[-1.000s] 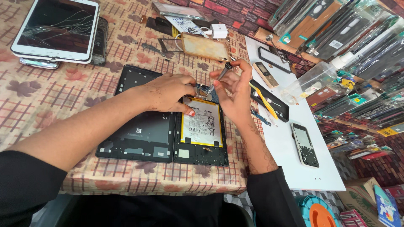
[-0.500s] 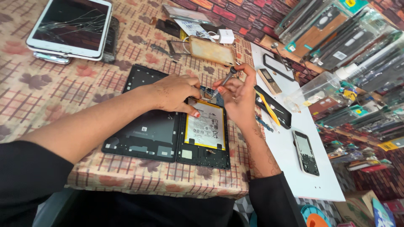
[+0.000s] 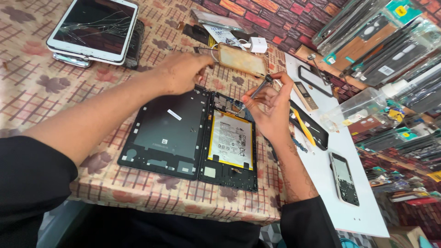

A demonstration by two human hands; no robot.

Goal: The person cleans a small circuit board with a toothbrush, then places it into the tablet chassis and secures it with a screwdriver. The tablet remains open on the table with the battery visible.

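We see a cracked white tablet at the table's far left corner and a yellowed phone case near its far edge. On the white board along the right edge lie a yellow pry tool and a dark phone.

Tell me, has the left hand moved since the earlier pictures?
Yes. The left hand has lifted off the opened tablet and moved away from the person, toward the yellowed phone case.

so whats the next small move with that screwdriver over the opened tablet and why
Probably lower the thin metal screwdriver tip onto the top edge of the opened black tablet, near the white battery. The right hand holds the tool angled down just above that corner, while the left hand hovers off the tablet, not steadying it.
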